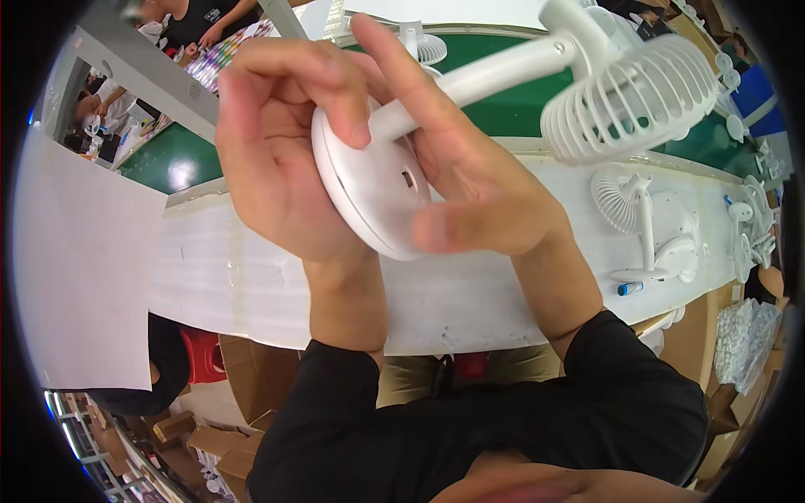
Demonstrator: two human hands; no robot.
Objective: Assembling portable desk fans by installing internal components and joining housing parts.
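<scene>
A white desk fan (pixel 495 84) is raised above the bench, tilted so its caged head (pixel 629 101) points to the right. Its round base (pixel 369 180), with a small port in the side, is between my two hands. My left hand (pixel 272 147) is wrapped round the left of the base, its fingertips bent over the top beside the neck. My right hand (pixel 495 189) grips the other side. Its thumb, a little blurred, is at the edge near the port, and one finger stretches up behind the neck. The underside of the base is hidden.
Another white fan (pixel 641 218) stands on the white bench (pixel 444 306) at the right, near a blue cylindrical item (pixel 629 288). A green surface (pixel 503 117) with more fans runs behind. A grey post (pixel 151 71) rises at the left. Co-workers sit at the far left.
</scene>
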